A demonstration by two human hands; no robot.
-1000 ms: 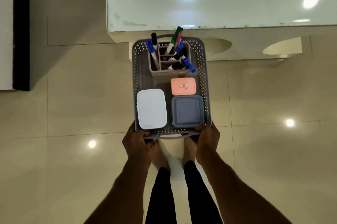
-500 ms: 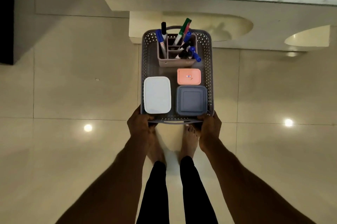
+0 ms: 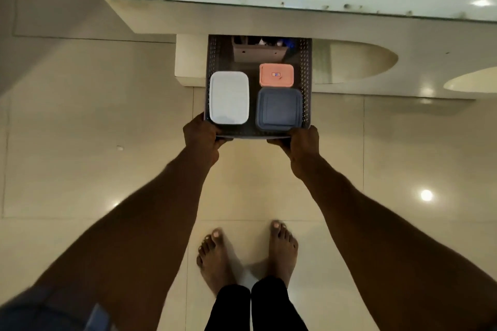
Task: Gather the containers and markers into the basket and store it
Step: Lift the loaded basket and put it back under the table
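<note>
Both hands clamp the near rim of the basket (image 3: 306, 67): left hand (image 3: 200, 134) and right hand (image 3: 301, 142), fingers curled shut on it. Its far end sits under the table (image 3: 269, 18), hiding the marker holder (image 3: 258, 53) (only its front shows). Three lidded containers, white (image 3: 229, 98), pink (image 3: 276, 75) and grey-blue (image 3: 279, 108), lie inside. Upright markers could snag the table's underside if the basket rides high.
</note>
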